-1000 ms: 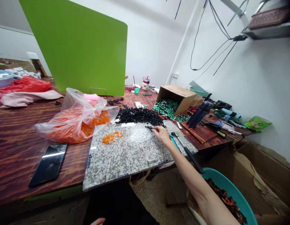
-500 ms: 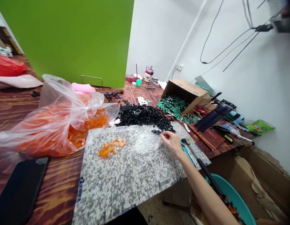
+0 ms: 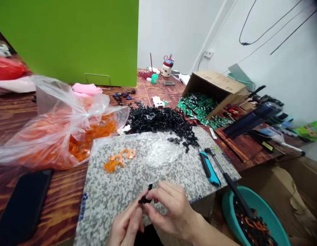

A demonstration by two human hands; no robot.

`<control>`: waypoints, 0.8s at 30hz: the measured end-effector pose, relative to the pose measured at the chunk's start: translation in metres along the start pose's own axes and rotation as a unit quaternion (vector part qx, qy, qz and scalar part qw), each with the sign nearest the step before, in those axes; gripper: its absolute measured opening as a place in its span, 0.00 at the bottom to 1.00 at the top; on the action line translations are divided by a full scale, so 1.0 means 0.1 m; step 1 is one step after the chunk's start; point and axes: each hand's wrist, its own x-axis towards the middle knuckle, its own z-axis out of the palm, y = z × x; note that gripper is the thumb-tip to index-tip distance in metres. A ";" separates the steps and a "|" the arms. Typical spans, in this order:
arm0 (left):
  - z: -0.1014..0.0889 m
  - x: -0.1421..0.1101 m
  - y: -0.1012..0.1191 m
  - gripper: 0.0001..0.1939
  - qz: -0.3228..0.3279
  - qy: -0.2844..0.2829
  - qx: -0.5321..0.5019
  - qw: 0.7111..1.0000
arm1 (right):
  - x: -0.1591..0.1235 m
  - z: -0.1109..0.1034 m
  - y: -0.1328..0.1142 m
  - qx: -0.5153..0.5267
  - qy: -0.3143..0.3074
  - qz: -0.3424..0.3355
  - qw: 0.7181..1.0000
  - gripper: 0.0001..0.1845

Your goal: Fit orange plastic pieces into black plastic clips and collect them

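Note:
Near the front edge of the speckled grey board [image 3: 97,201], my right hand [image 3: 171,208] pinches a small black plastic part [image 3: 145,200]. My left hand [image 3: 129,220] meets it there, its fingers closed against the same part. Behind them lies a crumpled patch of clear plastic film [image 3: 162,152]. Several translucent orange plastic pieces [image 3: 114,162] rest on the board to the left. A large heap of black plastic parts [image 3: 158,118] spreads along the board's far edge, with a few strays on the film.
A clear bag of orange pieces [image 3: 56,136] and a phone [image 3: 25,205] lie left. Right are a blue cutter [image 3: 209,169], a hammer [image 3: 232,184], a dark bottle [image 3: 253,119] and a tipped carton [image 3: 222,82] of green parts. A teal basin [image 3: 227,212] stands below; a green panel [image 3: 71,41] rises behind.
My right hand has left the black heap and come back toward me with a small black part. My left hand has risen into view to meet it. The view has tilted and moved closer.

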 end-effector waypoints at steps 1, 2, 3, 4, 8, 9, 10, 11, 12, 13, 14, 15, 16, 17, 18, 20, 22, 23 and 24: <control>0.06 -0.01 -0.05 0.25 0.000 0.006 -0.005 1.000 | -0.08 0.05 -0.01 -0.005 -0.001 -0.006 1.000 0.03; 0.12 -0.02 -0.10 0.25 -0.003 0.014 -0.012 1.000 | -0.16 0.08 -0.01 -0.009 0.000 -0.006 1.000 0.03; 0.17 -0.05 -0.14 0.25 -0.008 0.029 -0.022 0.999 | -0.23 0.10 -0.01 -0.009 -0.001 -0.003 1.000 0.04; 0.21 -0.08 -0.17 0.25 -0.013 0.039 -0.035 0.999 | -0.29 0.11 -0.01 -0.005 -0.003 -0.001 1.000 0.04; 0.29 -0.21 -0.18 0.22 -0.045 0.044 -0.116 0.991 | -0.37 0.01 0.05 0.029 -0.051 -0.019 0.998 0.03; 0.30 -0.24 -0.17 0.21 -0.055 0.051 -0.141 0.987 | -0.35 -0.04 0.09 0.024 -0.058 -0.018 0.998 0.03; 0.30 -0.26 -0.16 0.21 -0.066 0.062 -0.164 0.982 | -0.31 -0.10 0.17 0.011 -0.057 -0.009 0.998 0.04; 0.30 -0.27 -0.14 0.22 -0.077 0.071 -0.183 0.978 | -0.28 -0.16 0.27 -0.008 -0.051 0.006 0.999 0.05; 0.30 -0.28 -0.13 0.23 -0.085 0.081 -0.195 0.974 | -0.23 -0.22 0.39 -0.030 -0.038 0.025 0.998 0.06; 0.29 -0.29 -0.13 0.23 -0.089 0.087 -0.202 0.971 | -0.19 -0.29 0.54 -0.053 -0.027 0.045 0.997 0.07; 0.29 -0.31 -0.13 0.23 -0.090 0.088 -0.207 0.970 | -0.14 -0.35 0.70 -0.077 -0.019 0.065 0.995 0.07; 0.28 -0.32 -0.13 0.23 -0.090 0.086 -0.211 0.970 | -0.10 -0.42 0.86 -0.101 -0.013 0.084 0.991 0.07; 0.28 -0.33 -0.13 0.22 -0.088 0.083 -0.216 0.969 | -0.07 -0.47 1.02 -0.124 -0.009 0.103 0.987 0.08; 0.27 -0.35 -0.14 0.22 -0.086 0.078 -0.221 0.968 | -0.04 -0.53 1.16 -0.144 -0.009 0.117 0.983 0.08; 0.26 -0.36 -0.15 0.21 -0.085 0.073 -0.226 0.968 | -0.02 -0.57 1.28 -0.161 -0.014 0.128 0.979 0.09; 0.25 -0.37 -0.15 0.21 -0.085 0.065 -0.232 0.967 | 0.00 -0.63 1.45 -0.183 -0.035 0.135 0.973 0.09; 0.25 -0.38 -0.15 0.21 -0.085 0.062 -0.238 0.966 | 0.01 -0.65 1.53 -0.194 -0.058 0.130 0.971 0.09; 0.26 -0.38 -0.14 0.21 -0.085 0.060 -0.240 0.965 | 0.01 -0.65 1.55 -0.199 -0.067 0.127 0.969 0.08; 0.26 -0.38 -0.14 0.20 -0.084 0.060 -0.243 0.965 | 0.01 -0.65 1.56 -0.204 -0.074 0.125 0.968 0.07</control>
